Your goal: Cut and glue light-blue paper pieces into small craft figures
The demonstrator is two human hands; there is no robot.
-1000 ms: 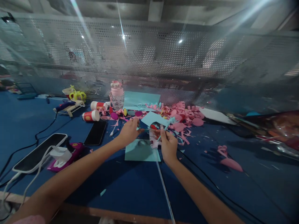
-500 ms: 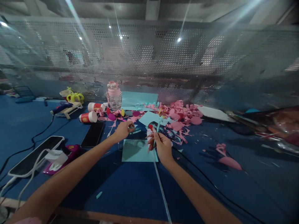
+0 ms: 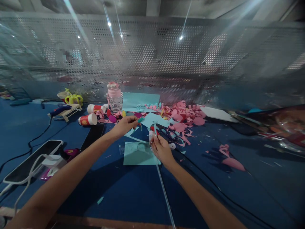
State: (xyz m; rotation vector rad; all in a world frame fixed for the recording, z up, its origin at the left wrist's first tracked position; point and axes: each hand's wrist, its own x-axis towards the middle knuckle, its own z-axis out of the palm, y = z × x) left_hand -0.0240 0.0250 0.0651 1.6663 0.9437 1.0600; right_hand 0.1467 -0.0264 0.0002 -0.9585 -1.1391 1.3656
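My left hand (image 3: pixel 124 125) is closed, pinching a small teal paper piece (image 3: pixel 141 120) between thumb and fingertips. To its right and a little lower, my right hand (image 3: pixel 162 149) grips a long clear stick (image 3: pixel 164 192), which slants down to the bottom edge of the view. A pale teal paper strip (image 3: pixel 155 128) sits at the upper end of the stick, just above my fingers. Behind and below the hands lies a sheet of teal paper (image 3: pixel 134 156) on the blue table. Another teal sheet (image 3: pixel 153 120) lies just beyond the hands.
Pink paper scraps (image 3: pixel 183 117) are heaped at the back right. A pink-lidded bottle (image 3: pixel 114 98) and red-and-white tubes (image 3: pixel 87 120) stand or lie at back left. A phone (image 3: pixel 91 138), a power bank (image 3: pixel 33 162) and a black cable (image 3: pixel 214 186) lie around. A perforated screen (image 3: pixel 152 63) rises behind.
My left hand has moved right and slightly up, closer to the stick, with the teal piece now plainly showing. The paper at the stick's end has shifted left and down slightly.
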